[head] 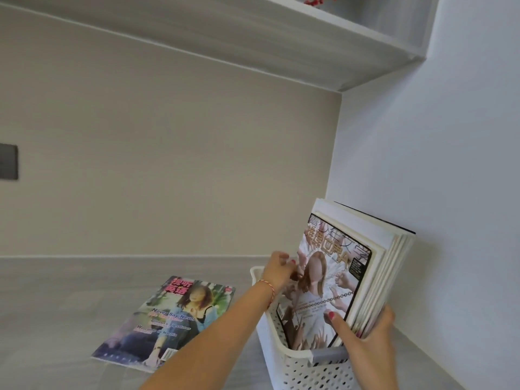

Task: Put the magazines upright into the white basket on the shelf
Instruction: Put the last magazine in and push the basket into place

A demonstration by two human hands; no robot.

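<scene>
A white perforated basket [304,370] stands on the grey shelf against the right wall. Several magazines [374,266] stand upright in it, leaning toward the wall; the front one [323,288] shows a long-haired figure and chains. My left hand [277,271] pinches the far edge of that front magazine just above the basket's rim. My right hand [365,336] clasps the near edges of the stack, thumb on the front cover. One more magazine [168,319] with English cover lines lies flat on the shelf, left of the basket.
The grey shelf surface [56,319] stretches left. An upper shelf [281,43] hangs overhead with red berries [318,0] at its edge. A dark wall plate [8,161] sits on the back wall at far left. The white side wall [450,164] is close behind the basket.
</scene>
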